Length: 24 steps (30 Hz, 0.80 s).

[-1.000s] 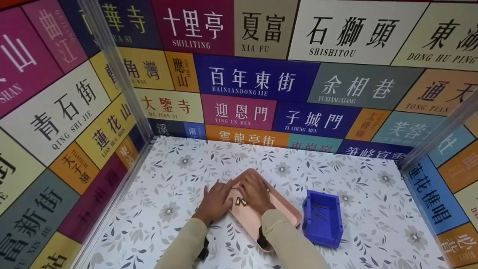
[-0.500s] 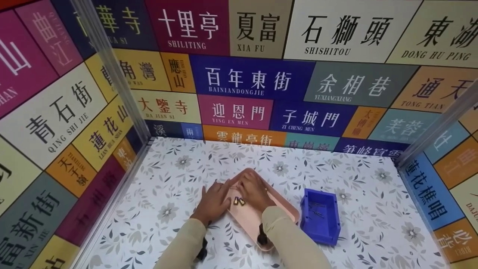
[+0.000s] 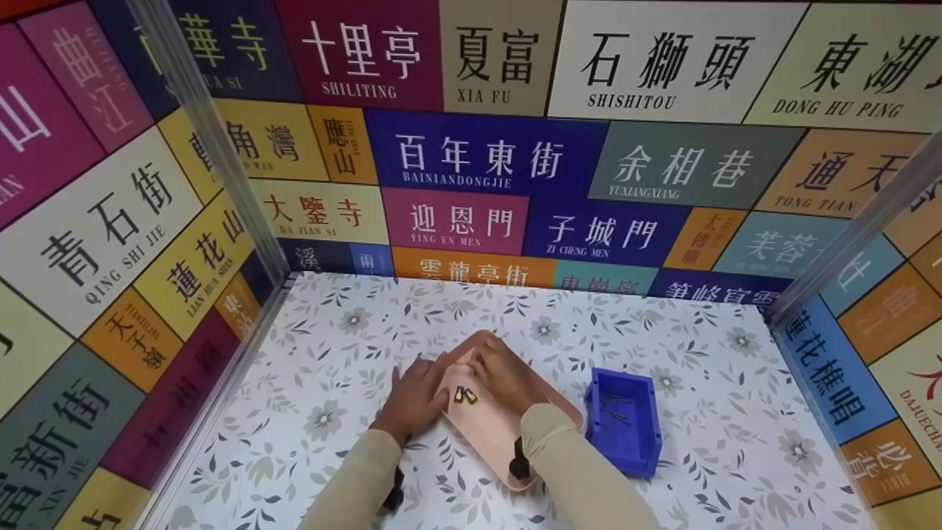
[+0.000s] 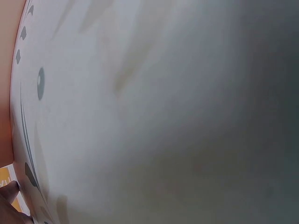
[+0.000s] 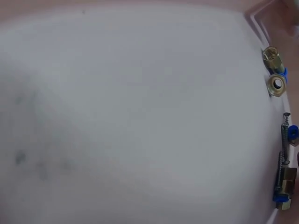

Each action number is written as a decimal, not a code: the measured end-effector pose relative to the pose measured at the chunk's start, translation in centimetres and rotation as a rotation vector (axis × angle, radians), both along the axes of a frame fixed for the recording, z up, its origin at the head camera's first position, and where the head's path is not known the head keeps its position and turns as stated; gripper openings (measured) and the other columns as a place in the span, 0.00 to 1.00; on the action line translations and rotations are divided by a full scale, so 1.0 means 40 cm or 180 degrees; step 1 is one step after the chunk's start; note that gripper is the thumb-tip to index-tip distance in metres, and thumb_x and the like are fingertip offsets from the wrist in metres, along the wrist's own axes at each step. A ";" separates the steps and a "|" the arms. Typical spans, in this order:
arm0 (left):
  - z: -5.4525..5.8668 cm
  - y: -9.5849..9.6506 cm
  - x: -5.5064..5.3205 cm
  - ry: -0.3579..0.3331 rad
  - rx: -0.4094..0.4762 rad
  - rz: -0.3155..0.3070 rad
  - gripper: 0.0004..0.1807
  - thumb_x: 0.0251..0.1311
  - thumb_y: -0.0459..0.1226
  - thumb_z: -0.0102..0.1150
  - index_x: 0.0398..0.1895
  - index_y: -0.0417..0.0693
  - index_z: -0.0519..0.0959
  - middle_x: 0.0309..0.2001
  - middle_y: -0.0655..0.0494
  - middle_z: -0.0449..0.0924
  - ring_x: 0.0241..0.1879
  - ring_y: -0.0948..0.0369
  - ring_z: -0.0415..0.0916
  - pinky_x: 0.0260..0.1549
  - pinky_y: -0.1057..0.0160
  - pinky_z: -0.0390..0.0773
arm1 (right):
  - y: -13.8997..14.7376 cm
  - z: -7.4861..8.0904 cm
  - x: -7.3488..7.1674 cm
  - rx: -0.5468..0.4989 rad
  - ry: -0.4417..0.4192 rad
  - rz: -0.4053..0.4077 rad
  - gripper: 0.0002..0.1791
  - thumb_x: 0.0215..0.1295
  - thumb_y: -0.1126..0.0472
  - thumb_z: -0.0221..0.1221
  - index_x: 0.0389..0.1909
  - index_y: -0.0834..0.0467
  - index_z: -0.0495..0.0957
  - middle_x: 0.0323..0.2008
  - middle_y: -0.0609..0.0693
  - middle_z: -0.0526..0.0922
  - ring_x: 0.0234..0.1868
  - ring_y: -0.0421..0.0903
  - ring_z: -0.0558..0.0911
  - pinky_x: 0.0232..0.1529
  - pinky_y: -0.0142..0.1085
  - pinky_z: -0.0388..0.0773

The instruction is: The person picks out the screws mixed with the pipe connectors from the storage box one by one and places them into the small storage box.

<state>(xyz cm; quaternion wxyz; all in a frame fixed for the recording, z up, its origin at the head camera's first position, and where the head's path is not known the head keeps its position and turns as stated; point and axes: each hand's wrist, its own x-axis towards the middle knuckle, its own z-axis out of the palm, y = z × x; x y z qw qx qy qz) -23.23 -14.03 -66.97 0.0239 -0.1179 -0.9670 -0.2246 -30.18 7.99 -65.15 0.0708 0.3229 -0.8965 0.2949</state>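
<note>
My left hand (image 3: 413, 397) rests at the left rim of a pink tray (image 3: 489, 438), fingers stretched along it. Its fingertips (image 4: 8, 205) show at the lower left corner of the left wrist view. My right hand (image 3: 506, 377) reaches into the tray's far end with bent fingers pointing down; I cannot tell what they hold. Two brass fittings (image 3: 465, 395) lie between the hands. In the right wrist view, threaded brass fittings (image 5: 276, 85) with blue rings and several dark screws (image 5: 284, 140) lie along the right side, and another fitting (image 5: 288, 183) sits beside the screws.
A blue plastic bin (image 3: 640, 449) with several screws (image 3: 615, 408) in it stands right of the tray. A flowered white cloth (image 3: 324, 419) covers the table. Walls of coloured sign panels (image 3: 471, 147) enclose the back and sides.
The head view has turned slightly to the right, so everything sits a little further left. Both hands keep nearly the same places at the tray, with only small movement of the right fingers.
</note>
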 end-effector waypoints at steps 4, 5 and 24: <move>0.001 0.003 -0.001 -0.0124 -0.0082 0.0059 0.37 0.71 0.55 0.42 0.83 0.65 0.50 0.71 0.54 0.69 0.75 0.52 0.62 0.73 0.26 0.47 | 0.012 0.017 0.013 -0.0183 -0.0557 -0.0077 0.09 0.77 0.57 0.55 0.52 0.55 0.75 0.45 0.44 0.70 0.45 0.40 0.75 0.47 0.35 0.78; 0.002 0.004 -0.002 -0.0159 -0.0095 0.0068 0.38 0.71 0.56 0.41 0.83 0.65 0.50 0.72 0.54 0.68 0.76 0.52 0.61 0.73 0.27 0.47 | 0.015 0.021 0.016 -0.0243 -0.0671 -0.0102 0.06 0.78 0.58 0.54 0.50 0.54 0.74 0.44 0.44 0.70 0.45 0.39 0.76 0.46 0.34 0.79; 0.004 0.010 0.000 -0.0412 -0.0025 0.0200 0.39 0.71 0.57 0.42 0.83 0.69 0.46 0.78 0.57 0.61 0.80 0.53 0.52 0.77 0.31 0.39 | 0.118 0.116 0.031 -0.0565 -0.0349 -0.0287 0.08 0.80 0.57 0.50 0.42 0.57 0.73 0.39 0.49 0.76 0.37 0.41 0.79 0.38 0.36 0.80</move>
